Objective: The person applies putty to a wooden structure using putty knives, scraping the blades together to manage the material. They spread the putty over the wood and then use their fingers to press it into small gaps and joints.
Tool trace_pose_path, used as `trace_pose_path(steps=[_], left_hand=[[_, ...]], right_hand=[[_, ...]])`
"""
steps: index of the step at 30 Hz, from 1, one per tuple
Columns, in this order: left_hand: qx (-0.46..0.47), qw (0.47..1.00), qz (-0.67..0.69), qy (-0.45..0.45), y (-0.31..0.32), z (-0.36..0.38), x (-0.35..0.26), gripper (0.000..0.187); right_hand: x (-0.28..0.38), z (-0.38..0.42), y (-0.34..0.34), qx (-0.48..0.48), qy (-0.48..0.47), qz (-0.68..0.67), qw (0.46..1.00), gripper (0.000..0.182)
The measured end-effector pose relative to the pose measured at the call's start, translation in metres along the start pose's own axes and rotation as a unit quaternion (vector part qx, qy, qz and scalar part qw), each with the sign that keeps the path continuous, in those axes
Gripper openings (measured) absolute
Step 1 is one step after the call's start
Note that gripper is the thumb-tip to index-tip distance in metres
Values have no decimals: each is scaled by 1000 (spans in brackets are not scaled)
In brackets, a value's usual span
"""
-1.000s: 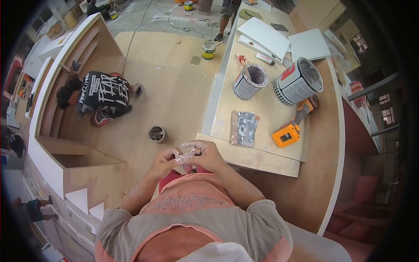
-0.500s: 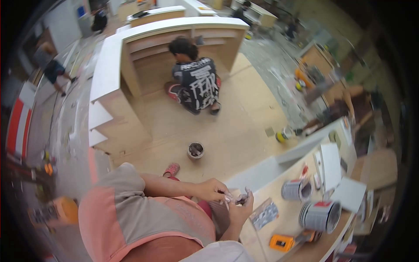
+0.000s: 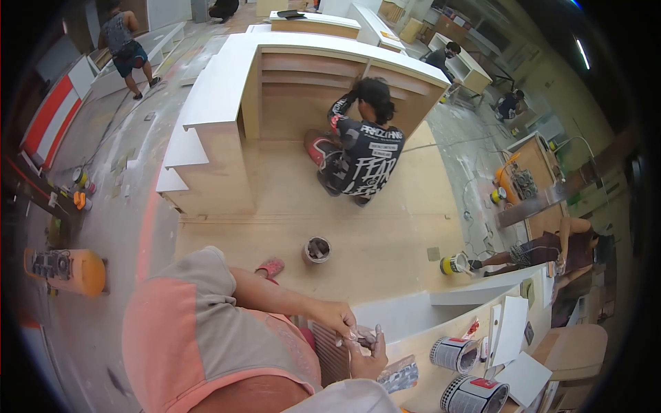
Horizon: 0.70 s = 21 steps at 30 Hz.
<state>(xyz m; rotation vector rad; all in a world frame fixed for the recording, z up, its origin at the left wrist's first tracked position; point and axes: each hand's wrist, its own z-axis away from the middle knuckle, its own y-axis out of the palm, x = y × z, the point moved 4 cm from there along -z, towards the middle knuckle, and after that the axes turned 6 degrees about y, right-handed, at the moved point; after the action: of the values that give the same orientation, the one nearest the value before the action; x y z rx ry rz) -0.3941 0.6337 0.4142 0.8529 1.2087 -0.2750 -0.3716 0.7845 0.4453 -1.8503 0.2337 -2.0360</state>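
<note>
Low in the head view, my left hand (image 3: pixel 335 319) is closed, with its fingertips meeting those of my right hand. My right hand (image 3: pixel 370 358) is bent inward with grey smears on its fingers. Between the two sets of fingers is a small grey-and-pale thing (image 3: pixel 358 336), too small to name. Just beyond my right hand lies a grey-patterned sheet (image 3: pixel 399 376) on a wooden surface (image 3: pixel 421 350). Two open cans, one farther (image 3: pixel 447 353) and one nearer (image 3: pixel 468 396), stand beyond it. A small tub (image 3: pixel 317 250) with dark contents stands on the floor board.
A co-worker (image 3: pixel 365 144) crouches inside a white-topped wooden counter (image 3: pixel 217 89). White panels (image 3: pixel 511 327) lie at the right. Another person (image 3: pixel 551 248) works beyond them near a yellow-labelled can (image 3: pixel 453 263). An orange compressor (image 3: pixel 86 272) is on the left.
The view has shifted, so the counter and crouching co-worker appear farther right. That co-worker has raised an arm toward the head. My hands stay together at the small thing.
</note>
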Motion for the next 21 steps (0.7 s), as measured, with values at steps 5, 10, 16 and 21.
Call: trace_pose_path(steps=[5, 10, 16, 21], left_hand=[[-18, 993, -117, -4, -27, 32, 18, 13], [-56, 983, -175, -24, -49, 45, 33, 20], [-38, 958, -244, 142, -38, 22, 48, 18], [2, 985, -130, -109, -4, -16, 41, 18]], right_hand=[[-49, 41, -60, -316, 177, 304, 881, 60], [-70, 77, -66, -376, 336, 451, 737, 63], [-55, 57, -49, -349, 216, 321, 853, 62], [-64, 53, -73, -404, 176, 243, 864, 72]])
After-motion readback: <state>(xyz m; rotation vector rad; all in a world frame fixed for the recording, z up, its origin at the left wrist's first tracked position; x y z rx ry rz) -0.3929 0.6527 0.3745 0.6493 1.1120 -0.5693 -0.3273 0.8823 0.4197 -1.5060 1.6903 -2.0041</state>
